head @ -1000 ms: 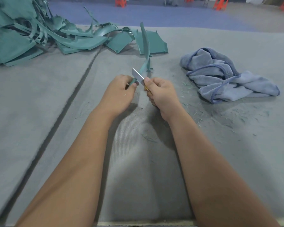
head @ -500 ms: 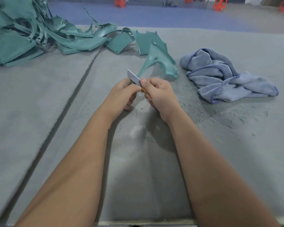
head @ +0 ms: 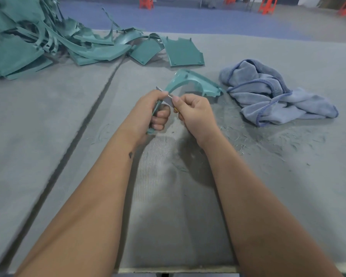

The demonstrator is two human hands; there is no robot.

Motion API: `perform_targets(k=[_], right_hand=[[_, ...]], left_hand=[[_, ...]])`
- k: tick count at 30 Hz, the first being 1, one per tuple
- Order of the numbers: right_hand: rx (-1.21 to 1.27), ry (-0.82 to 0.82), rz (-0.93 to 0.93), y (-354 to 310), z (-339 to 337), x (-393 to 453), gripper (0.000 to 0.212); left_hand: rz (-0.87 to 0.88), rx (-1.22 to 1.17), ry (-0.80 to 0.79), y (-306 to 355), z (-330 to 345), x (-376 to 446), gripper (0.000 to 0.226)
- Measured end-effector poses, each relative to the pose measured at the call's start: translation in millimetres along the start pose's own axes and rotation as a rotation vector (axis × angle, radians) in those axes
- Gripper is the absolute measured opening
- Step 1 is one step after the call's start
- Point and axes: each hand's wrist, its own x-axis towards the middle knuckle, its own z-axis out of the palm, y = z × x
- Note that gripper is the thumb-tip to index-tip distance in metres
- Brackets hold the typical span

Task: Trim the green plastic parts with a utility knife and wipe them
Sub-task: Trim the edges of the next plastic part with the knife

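Since the earlier frame, the green part (head: 190, 81) has swung right, toward the cloth (head: 272, 92). Left hand (head: 154, 110) grips its lower end; right hand (head: 194, 114) pinches the knife (head: 167, 98) against it, above the worktop (head: 48, 116).

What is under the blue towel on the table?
The blue towel lies crumpled on the grey table mat, with thin green shavings scattered on the mat beside it. Anything underneath the towel is covered, so it cannot be seen.
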Motion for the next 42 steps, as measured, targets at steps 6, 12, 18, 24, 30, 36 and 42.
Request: perform_targets(k=[6, 12, 18, 24, 30, 36, 42], right_hand=[[0.15, 0.085, 0.043, 0.5, -3.8, 3.6, 0.038], [0.137, -0.019, 0.074, 1.8, -1.4, 2.0, 0.036], [0.04, -0.129, 0.051, -0.2, -0.8, -0.7, 0.036], [0.111, -0.133, 0.067, -1.1, -5.4, 0.3, 0.034], [0.031, -0.123, 0.071, 3.9, -9.4, 3.4, 0.036], [0.022, -0.176, 0.081, 3.7, -8.5, 3.3, 0.033], [0.026, -0.145, 0.148, 4.2, -11.4, 4.8, 0.036]], left_hand=[[0.091, 0.147, 0.127, -7.7, -1.1, 10.3, 0.006], [0.091, 0.274, 0.125, -9.2, -0.6, 6.6, 0.024], [0.269, 0.494, 0.002, -7.0, 1.4, -3.3, 0.019], [0.239, 0.545, 0.031, -5.4, 2.7, -0.9, 0.021], [0.212, 0.494, -0.044, -7.4, 7.2, -2.1, 0.03], [0.168, 0.434, -0.074, -8.6, 4.1, -0.2, 0.028], [0.091, 0.177, -0.082, -9.2, 3.4, 3.5, 0.003]])
